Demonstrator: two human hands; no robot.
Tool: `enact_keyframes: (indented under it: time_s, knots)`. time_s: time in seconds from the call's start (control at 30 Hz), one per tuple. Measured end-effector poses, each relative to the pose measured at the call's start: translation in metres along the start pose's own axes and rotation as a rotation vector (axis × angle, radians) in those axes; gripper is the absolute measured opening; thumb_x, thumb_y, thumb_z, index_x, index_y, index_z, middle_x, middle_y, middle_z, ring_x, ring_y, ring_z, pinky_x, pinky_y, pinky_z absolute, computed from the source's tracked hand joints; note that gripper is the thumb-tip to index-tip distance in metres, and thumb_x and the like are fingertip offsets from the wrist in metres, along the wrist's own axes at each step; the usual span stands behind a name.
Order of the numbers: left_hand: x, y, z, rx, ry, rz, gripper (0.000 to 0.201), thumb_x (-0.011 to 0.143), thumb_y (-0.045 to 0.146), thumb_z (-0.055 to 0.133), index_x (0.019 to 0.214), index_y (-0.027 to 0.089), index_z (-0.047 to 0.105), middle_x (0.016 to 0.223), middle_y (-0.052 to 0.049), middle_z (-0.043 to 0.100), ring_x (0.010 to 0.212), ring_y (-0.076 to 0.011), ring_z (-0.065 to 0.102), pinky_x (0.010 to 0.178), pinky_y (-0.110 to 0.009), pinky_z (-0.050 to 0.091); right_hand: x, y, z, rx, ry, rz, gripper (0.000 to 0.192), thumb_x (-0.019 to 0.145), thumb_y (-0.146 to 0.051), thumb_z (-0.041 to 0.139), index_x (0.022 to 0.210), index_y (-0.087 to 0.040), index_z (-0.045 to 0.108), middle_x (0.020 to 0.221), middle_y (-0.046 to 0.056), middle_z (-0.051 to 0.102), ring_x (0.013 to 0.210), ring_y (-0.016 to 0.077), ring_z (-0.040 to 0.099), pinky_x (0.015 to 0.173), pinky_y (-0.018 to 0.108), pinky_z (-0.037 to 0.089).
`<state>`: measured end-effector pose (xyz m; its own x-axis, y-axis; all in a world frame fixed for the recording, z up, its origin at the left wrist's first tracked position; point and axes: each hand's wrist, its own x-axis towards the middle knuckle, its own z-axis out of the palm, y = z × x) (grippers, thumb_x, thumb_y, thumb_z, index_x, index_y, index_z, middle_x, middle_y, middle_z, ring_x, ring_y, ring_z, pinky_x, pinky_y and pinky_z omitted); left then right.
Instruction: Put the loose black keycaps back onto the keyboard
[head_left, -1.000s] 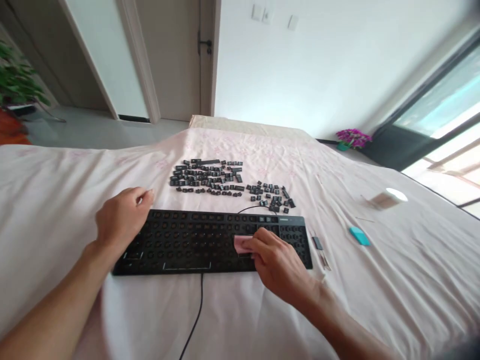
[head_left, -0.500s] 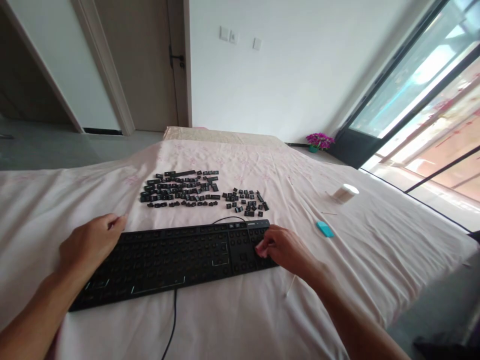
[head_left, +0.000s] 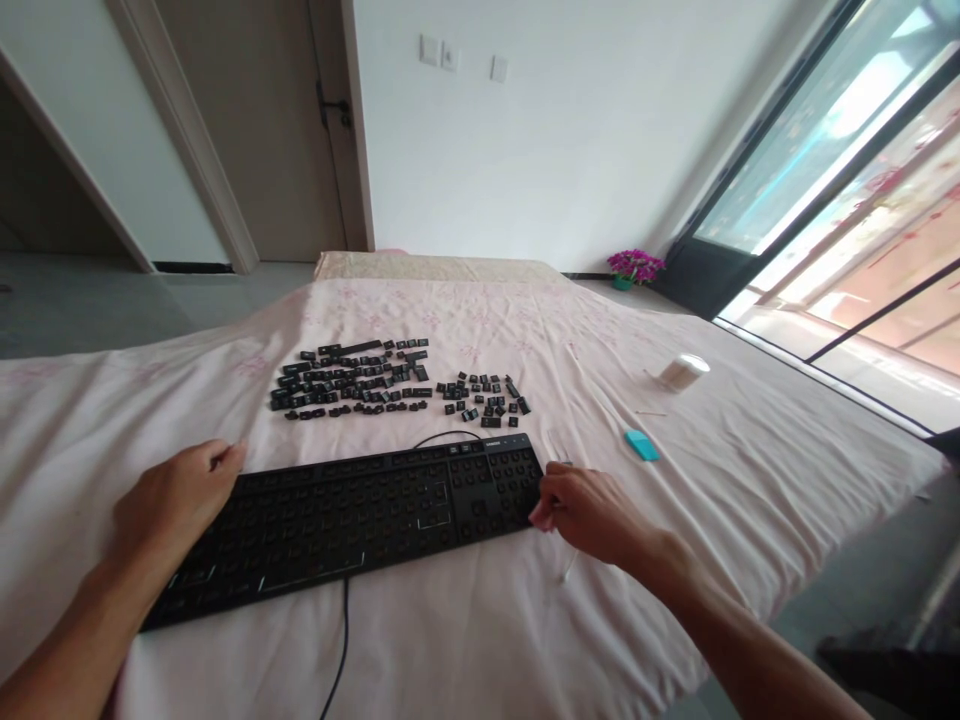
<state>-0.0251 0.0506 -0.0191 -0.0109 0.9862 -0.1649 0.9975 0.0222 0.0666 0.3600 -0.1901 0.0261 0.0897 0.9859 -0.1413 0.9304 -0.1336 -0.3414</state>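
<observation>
Keyboard [head_left: 337, 510] lies slantwise on the sheet [head_left: 480, 640] before me, its right edge beside the fingers of my right hand [head_left: 589, 510], pinched together on a pink piece [head_left: 540, 515]. My left hand [head_left: 180, 495] is over its left end, fingers curled into a loose fist; whether they hold anything I cannot tell. A cable [head_left: 346, 630] trails toward me from the near edge. Beyond the far edge I see keycaps [head_left: 360, 349] in two groups, then, rightward, a blue block [head_left: 642, 446] and a tub [head_left: 684, 371]. Flowers [head_left: 634, 265] stand farther out, near the wall [head_left: 465, 160].
</observation>
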Motion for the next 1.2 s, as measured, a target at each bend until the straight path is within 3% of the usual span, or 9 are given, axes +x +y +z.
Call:
enact_keyframes:
  time_s: [0.13, 0.27, 0.43, 0.57, 0.67, 0.83, 0.93, 1.0, 1.2]
  knots:
    - [-0.004, -0.004, -0.001, -0.008, 0.046, 0.073, 0.048, 0.085, 0.060, 0.028, 0.092, 0.029, 0.064, 0.095, -0.005, 0.064, 0.073, -0.0215, 0.053, 0.056, -0.024, 0.033, 0.002, -0.005, -0.002, 0.109, 0.136, -0.063, 0.032, 0.070, 0.000, 0.048, 0.076, -0.022, 0.070, 0.086, 0.000, 0.066, 0.078, 0.0116, 0.063, 0.071, 0.021, 0.045]
    - [-0.008, -0.002, -0.005, -0.036, 0.061, 0.071, 0.038, 0.082, 0.057, 0.038, 0.082, 0.028, 0.063, 0.083, -0.002, 0.062, 0.067, -0.0188, 0.050, 0.055, -0.022, 0.031, 0.007, -0.006, 0.009, 0.247, 0.113, -0.192, 0.042, 0.070, 0.002, 0.045, 0.088, -0.024, 0.072, 0.093, -0.001, 0.067, 0.080, 0.0097, 0.064, 0.074, 0.020, 0.048]
    - [-0.009, 0.002, -0.006, -0.028, 0.069, 0.066, 0.037, 0.079, 0.058, 0.042, 0.080, 0.027, 0.063, 0.084, -0.001, 0.064, 0.066, -0.0186, 0.050, 0.054, -0.022, 0.030, -0.004, 0.059, -0.008, 0.046, 0.495, 0.120, 0.026, 0.079, -0.009, 0.051, 0.088, -0.020, 0.073, 0.093, 0.005, 0.066, 0.081, 0.0160, 0.063, 0.075, 0.027, 0.049]
    - [-0.011, -0.001, -0.006, 0.001, 0.054, 0.064, 0.036, 0.083, 0.056, 0.038, 0.084, 0.028, 0.062, 0.086, -0.001, 0.064, 0.070, -0.0201, 0.054, 0.056, -0.023, 0.032, -0.023, 0.095, -0.017, -0.105, 0.557, 0.218, 0.027, 0.087, -0.020, 0.050, 0.105, -0.024, 0.069, 0.102, 0.007, 0.064, 0.081, 0.0182, 0.063, 0.072, 0.031, 0.049]
    - [-0.016, 0.000, -0.010, 0.074, 0.119, 0.141, 0.041, 0.089, 0.052, 0.030, 0.091, 0.026, 0.062, 0.098, -0.004, 0.065, 0.078, -0.0237, 0.059, 0.060, -0.027, 0.037, -0.043, 0.088, -0.008, -0.095, 0.480, 0.091, 0.021, 0.090, -0.027, 0.050, 0.101, -0.025, 0.068, 0.103, 0.008, 0.063, 0.083, 0.0200, 0.062, 0.071, 0.032, 0.049]
    - [-0.043, 0.035, -0.020, 0.124, 0.392, 0.403, 0.042, 0.092, 0.044, 0.031, 0.097, 0.021, 0.065, 0.102, -0.009, 0.065, 0.093, -0.0278, 0.058, 0.083, -0.037, 0.042, -0.071, 0.054, 0.013, -0.041, 0.073, -0.182, 0.017, 0.091, -0.023, 0.052, 0.088, -0.027, 0.068, 0.089, 0.003, 0.063, 0.082, 0.0177, 0.060, 0.071, 0.029, 0.047]
    - [-0.067, 0.073, -0.016, -0.046, 0.333, 0.745, 0.040, 0.088, 0.052, 0.044, 0.109, 0.024, 0.064, 0.119, -0.007, 0.061, 0.113, -0.0256, 0.052, 0.100, -0.036, 0.036, -0.076, 0.047, 0.020, -0.158, 0.096, -0.183, 0.019, 0.093, -0.020, 0.050, 0.082, -0.023, 0.065, 0.087, 0.004, 0.062, 0.079, 0.0182, 0.057, 0.069, 0.031, 0.044]
    - [-0.083, 0.094, -0.006, -0.099, 0.260, 0.901, 0.061, 0.077, 0.064, 0.054, 0.124, 0.026, 0.057, 0.132, -0.008, 0.053, 0.125, -0.0283, 0.043, 0.107, -0.039, 0.032, -0.077, 0.046, 0.022, -0.216, 0.105, -0.195, 0.020, 0.093, -0.020, 0.050, 0.077, -0.021, 0.062, 0.085, 0.004, 0.061, 0.078, 0.0182, 0.056, 0.069, 0.032, 0.042]
    - [-0.105, 0.119, 0.029, -0.011, 0.140, 0.964, 0.116, 0.049, 0.064, 0.074, 0.148, 0.026, 0.026, 0.153, -0.016, 0.026, 0.139, -0.0384, 0.021, 0.112, -0.055, 0.013, -0.066, 0.044, 0.029, -0.163, 0.175, -0.158, 0.017, 0.091, -0.020, 0.053, 0.108, -0.023, 0.057, 0.106, 0.006, 0.059, 0.091, 0.0196, 0.057, 0.077, 0.032, 0.046]
